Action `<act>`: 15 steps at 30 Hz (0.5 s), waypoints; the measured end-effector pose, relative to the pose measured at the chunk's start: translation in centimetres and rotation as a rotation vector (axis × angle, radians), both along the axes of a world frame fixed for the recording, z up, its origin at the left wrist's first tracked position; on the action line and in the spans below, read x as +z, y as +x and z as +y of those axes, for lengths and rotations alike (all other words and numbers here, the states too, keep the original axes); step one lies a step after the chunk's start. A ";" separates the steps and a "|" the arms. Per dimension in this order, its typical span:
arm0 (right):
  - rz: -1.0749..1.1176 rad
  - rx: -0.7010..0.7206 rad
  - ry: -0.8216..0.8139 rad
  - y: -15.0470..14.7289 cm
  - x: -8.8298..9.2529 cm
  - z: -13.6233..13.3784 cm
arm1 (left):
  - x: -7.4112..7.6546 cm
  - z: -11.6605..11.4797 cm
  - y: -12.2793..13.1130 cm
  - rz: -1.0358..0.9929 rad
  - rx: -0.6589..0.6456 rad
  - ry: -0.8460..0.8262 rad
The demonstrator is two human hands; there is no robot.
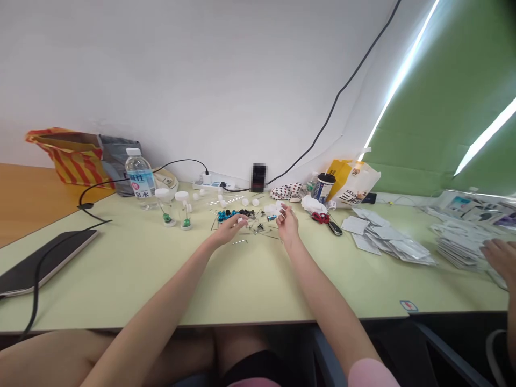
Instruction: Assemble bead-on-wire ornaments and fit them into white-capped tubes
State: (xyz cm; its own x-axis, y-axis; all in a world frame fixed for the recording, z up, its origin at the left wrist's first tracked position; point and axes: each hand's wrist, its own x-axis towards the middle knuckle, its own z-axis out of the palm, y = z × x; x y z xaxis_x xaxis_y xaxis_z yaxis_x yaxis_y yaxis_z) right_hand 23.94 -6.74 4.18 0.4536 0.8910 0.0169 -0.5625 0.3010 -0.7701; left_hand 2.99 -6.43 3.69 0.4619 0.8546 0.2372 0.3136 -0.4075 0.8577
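My left hand [229,231] reaches over the small parts in the middle of the table, fingers stretched forward and slightly apart. A small white piece shows at its fingertips; I cannot tell if they touch it. Just beyond lie blue beads [221,216] and dark small parts [246,213]. With thumb and fingers closed, my right hand [288,223] pinches a small blue part [272,218], too small to name more exactly. Thin metal rods [240,242] are scattered between and around both hands. Several white round caps [255,202] lie behind them.
Two clear jars [184,215] with white lids and green contents stand left, by a water bottle [142,180]. Right are red-handled scissors [320,217], a cup [323,188] and white packets [382,236]. Another person's hand [502,258] is at far right. A power strip [213,181] lies behind.
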 end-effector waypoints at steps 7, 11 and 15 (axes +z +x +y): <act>-0.049 0.163 -0.059 -1.0 -0.7 -1.6 | -1.7 0.0 -0.5 -0.180 0.008 -0.122; -0.041 0.210 -0.082 -1.5 -0.9 -2.0 | -2.2 0.2 -0.5 -0.220 -0.003 -0.139; -0.044 0.212 -0.097 -1.5 -0.9 -2.0 | -2.4 0.6 -0.4 -0.251 -0.004 -0.133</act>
